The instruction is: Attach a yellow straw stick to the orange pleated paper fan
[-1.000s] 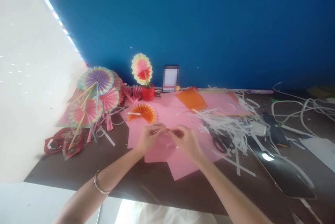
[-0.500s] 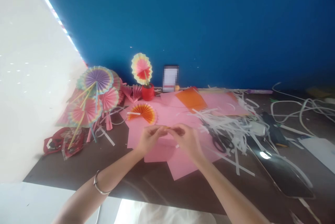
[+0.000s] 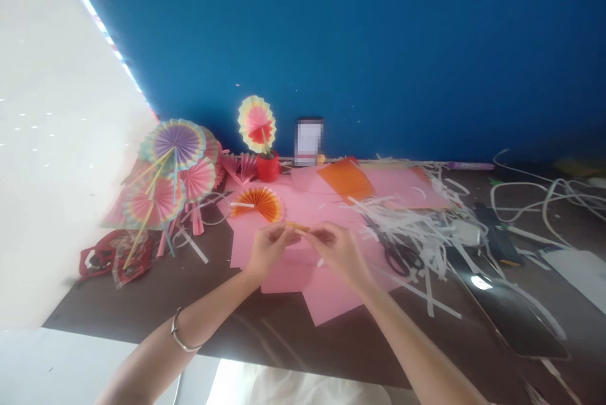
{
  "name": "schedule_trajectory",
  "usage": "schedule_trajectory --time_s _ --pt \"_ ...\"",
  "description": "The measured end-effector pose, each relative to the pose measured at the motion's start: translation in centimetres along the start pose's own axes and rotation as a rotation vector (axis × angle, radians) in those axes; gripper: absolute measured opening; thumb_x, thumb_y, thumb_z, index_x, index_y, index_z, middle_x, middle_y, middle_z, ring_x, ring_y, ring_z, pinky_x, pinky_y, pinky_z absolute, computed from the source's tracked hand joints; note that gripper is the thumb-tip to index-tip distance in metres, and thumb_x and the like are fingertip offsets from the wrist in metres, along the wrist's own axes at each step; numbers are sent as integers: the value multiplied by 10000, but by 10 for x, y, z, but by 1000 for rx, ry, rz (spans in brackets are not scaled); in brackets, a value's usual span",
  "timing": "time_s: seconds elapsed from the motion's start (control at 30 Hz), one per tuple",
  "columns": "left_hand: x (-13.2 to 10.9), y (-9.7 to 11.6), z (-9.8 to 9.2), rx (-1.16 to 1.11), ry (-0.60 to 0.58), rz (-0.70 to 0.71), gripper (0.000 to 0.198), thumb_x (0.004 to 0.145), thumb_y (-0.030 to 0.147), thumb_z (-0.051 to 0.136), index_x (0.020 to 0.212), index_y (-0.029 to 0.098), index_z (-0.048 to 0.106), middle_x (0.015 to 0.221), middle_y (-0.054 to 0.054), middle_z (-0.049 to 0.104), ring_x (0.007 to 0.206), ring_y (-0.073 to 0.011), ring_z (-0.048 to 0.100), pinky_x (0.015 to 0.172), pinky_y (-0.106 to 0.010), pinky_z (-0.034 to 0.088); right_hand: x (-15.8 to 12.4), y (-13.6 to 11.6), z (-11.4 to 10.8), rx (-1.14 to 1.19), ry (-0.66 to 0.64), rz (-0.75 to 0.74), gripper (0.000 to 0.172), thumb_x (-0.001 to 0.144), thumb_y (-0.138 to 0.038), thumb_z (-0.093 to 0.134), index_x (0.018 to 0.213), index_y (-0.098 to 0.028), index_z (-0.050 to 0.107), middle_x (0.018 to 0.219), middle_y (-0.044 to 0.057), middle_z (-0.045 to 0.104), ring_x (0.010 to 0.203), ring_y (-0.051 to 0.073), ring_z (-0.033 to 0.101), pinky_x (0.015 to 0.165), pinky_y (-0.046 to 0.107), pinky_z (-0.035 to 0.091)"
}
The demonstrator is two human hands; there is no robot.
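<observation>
My left hand (image 3: pixel 271 246) and my right hand (image 3: pixel 334 247) meet over pink paper sheets (image 3: pixel 284 279). Between their pinched fingertips is a small folded strip of orange-yellow paper (image 3: pixel 297 227), with a whitish edge towards the right hand. Both hands are closed on it; my fingers cover much of the strip. Just beyond the left hand lies an orange pleated paper fan (image 3: pixel 265 203), half spread, with a white strip (image 3: pixel 242 205) across it.
Finished paper fans (image 3: pixel 175 143) are heaped at the left. A fan stands in a red pot (image 3: pixel 267 167) at the back. White paper strips (image 3: pixel 416 228) partly cover scissors (image 3: pixel 398 257) on the right, near a dark phone (image 3: pixel 521 323) and a white cable (image 3: pixel 549 203).
More of the orange-yellow strip shows between my fingertips now. Both hands have shifted only slightly; the things around them stay where they were.
</observation>
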State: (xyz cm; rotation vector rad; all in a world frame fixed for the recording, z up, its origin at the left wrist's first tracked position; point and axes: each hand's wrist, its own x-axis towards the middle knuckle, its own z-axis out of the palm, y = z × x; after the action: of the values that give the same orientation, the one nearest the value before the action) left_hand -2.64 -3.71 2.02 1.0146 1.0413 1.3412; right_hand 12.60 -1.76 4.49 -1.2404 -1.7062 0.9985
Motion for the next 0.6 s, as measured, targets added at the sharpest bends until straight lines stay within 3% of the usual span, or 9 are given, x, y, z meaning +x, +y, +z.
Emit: schedule_trajectory --time_s 0.17,0.37,0.6 --pt "1 -2 -2 -7 43 1 347 724 446 648 867 135 704 882 -68 716 842 -207 672 847 -372 543 1 5 -1 -129 3 5 280 739 -431 589 626 -175 595 617 32 639 575 168 584 523 271 459" --pt "-1 2 0 3 3 23 326 750 431 628 875 142 712 921 -67 712 879 -212 664 871 -372 532 3 8 -2 -94 -32 5 250 769 -403 553 669 -176 581 699 49 662 674 187 621 617 288 471" --pt "0 -1 -2 46 15 54 306 744 425 634 881 165 718 893 -55 715 851 -206 661 824 -357 548 4 3 -5 -136 -84 6 286 779 -420 519 643 -173 567 657 38 633 611 173 584 522 261 429"
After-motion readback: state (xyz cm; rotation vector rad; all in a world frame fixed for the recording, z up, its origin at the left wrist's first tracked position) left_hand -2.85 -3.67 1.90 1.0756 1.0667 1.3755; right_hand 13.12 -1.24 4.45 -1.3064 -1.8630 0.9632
